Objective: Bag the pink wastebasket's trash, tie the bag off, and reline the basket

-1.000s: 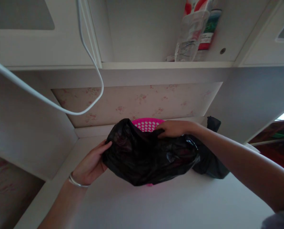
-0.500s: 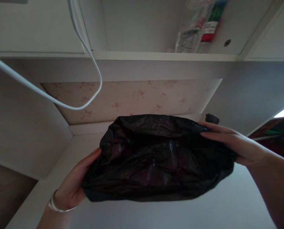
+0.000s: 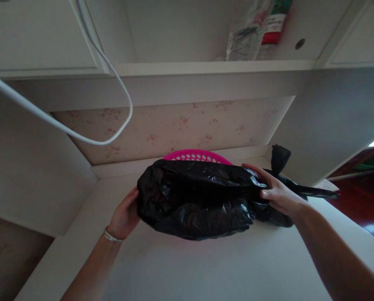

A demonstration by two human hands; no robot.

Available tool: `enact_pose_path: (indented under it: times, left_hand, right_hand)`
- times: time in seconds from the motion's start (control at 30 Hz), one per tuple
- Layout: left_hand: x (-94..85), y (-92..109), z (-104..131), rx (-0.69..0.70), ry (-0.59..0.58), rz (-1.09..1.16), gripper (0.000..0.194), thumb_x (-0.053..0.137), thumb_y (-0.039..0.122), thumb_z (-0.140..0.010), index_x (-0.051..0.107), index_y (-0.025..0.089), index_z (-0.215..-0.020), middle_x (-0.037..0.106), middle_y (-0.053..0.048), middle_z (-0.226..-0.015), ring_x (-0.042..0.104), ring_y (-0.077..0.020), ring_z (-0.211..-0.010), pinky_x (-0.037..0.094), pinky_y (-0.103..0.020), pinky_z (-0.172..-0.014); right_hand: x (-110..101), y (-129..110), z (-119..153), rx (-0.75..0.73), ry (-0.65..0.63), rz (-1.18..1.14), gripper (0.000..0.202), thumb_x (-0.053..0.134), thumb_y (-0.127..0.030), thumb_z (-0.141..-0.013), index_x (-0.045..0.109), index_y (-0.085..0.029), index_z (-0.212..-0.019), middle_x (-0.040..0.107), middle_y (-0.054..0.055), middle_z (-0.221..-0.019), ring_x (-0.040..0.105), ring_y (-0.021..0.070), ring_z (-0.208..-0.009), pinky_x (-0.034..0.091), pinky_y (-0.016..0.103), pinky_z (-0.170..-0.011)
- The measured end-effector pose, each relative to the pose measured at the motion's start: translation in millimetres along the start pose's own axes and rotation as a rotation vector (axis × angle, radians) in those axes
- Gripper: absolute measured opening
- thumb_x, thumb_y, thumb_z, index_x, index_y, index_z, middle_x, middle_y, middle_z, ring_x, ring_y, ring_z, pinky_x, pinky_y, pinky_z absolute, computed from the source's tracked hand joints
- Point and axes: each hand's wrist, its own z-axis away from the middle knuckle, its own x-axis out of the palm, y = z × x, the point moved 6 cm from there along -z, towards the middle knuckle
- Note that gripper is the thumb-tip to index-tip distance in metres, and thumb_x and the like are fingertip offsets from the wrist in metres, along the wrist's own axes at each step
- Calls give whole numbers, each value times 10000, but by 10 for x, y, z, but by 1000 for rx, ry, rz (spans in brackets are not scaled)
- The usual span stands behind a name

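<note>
Holding the open black plastic bag (image 3: pixel 195 205) by its two ends, one hand per end; all places below are relative to this bag.

- Left hand (image 3: pixel 124 215): gripping the left end, fingers mostly hidden behind the film. Silver bracelet (image 3: pixel 112 237) on that wrist.
- Right hand (image 3: pixel 279 194): closed on the right end, thumb on the near side, index finger along the top edge.
- Bag itself: over the white counter (image 3: pixel 180 271), mouth a wide dark slot running left to right, film creased and shiny. Can't tell what's inside, or whether the underside touches anything.
- Pink perforated basket (image 3: pixel 198 155): directly behind the bag, only the far rim and a row or so of holes showing above it. Rest is hidden.
- Second black bag (image 3: pixel 280 159): just right of the bag, on the counter, partly behind the right hand. One gathered end sticks up, another strip points right.
- Floral wallpaper panel (image 3: pixel 180 125): behind and above the bag.
- White shelf (image 3: pixel 206 68): higher, above the panel. Carries clear plastic packaging (image 3: pixel 243 42) and, right beside that, a container with a green, white and red label (image 3: pixel 274 29), its top cut off by the frame.
- White cable (image 3: pixel 99 141): loops down up and left of the bag, apart from it.
- Reddish floor (image 3: pixel 356 209): far right, past the counter edge.
</note>
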Motion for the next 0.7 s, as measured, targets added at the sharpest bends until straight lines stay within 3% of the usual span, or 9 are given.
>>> enact_pose_path:
  times: [0.07, 0.13, 0.2, 0.23, 0.3, 0.4, 0.53, 0.7]
  left_hand:
    - [62, 49, -91, -58, -62, 49, 311, 719, 399, -802, 753, 193, -1033, 772, -86, -1131, 654, -336, -1177, 526, -414, -985]
    - [121, 86, -186, -104, -87, 29, 383, 681, 495, -817, 751, 191, -1039, 779, -93, -1099, 671, -343, -1144, 530, -430, -974]
    - [149, 108, -289, -106, -67, -35, 338, 699, 448, -812, 748, 193, -1028, 791, -75, -1041, 703, -316, -1074, 537, -404, -953]
    - [155, 111, -341, -97, -52, -63, 287, 719, 382, -795, 749, 188, -1005, 797, -64, -1003, 719, -299, -1026, 544, -385, -935]
    - [160, 91, -435, -95, -31, -93, 219, 725, 274, -764, 748, 176, -959, 801, -46, -932, 740, -267, -931, 558, -352, -886]
    - [163, 40, -538, -120, -11, -108, 168, 664, 254, -798, 744, 160, -912, 796, -48, -857, 747, -249, -833, 577, -338, -802]
    - [207, -1, -634, -162, -2, -135, 193, 576, 269, -837, 735, 159, -853, 790, -72, -814, 749, -280, -835, 591, -359, -744]
    - [307, -32, -790, -196, -19, -215, 256, 517, 330, -848, 725, 186, -884, 787, -77, -799, 747, -311, -875, 598, -388, -733]
  right_hand:
    - [16, -50, -89, -17, -47, -76, 1111, 747, -815, -547, 439, -287, -1475, 483, 118, -1530, 513, 353, -1351, 460, 437, -1088]
    - [35, -54, -198, 33, -37, -79, 935, 619, -837, -689, 507, -284, -1435, 581, 120, -1441, 595, 340, -1265, 517, 438, -1019]
    - [60, -21, -312, 103, 11, -37, 713, 625, -704, -807, 588, -258, -1362, 703, 120, -1269, 687, 319, -1115, 573, 420, -910]
    - [81, -1, -367, 129, 29, -30, 635, 685, -612, -808, 622, -243, -1321, 745, 112, -1176, 716, 307, -1038, 590, 399, -851]
    - [123, 39, -466, 154, 64, -90, 577, 800, -475, -727, 674, -227, -1233, 788, 78, -1014, 744, 276, -896, 599, 337, -717]
    - [102, 99, -581, 158, 201, -220, 421, 831, -405, -697, 729, -227, -1065, 791, 31, -842, 741, 216, -744, 565, 259, -597]
    - [58, 140, -722, 137, 283, -304, 227, 789, -379, -773, 736, -211, -917, 781, 18, -794, 731, 186, -704, 574, 248, -636]
    - [120, 202, -941, 207, 190, -335, 250, 694, -411, -823, 729, -190, -934, 787, 57, -825, 748, 250, -813, 608, 353, -784]
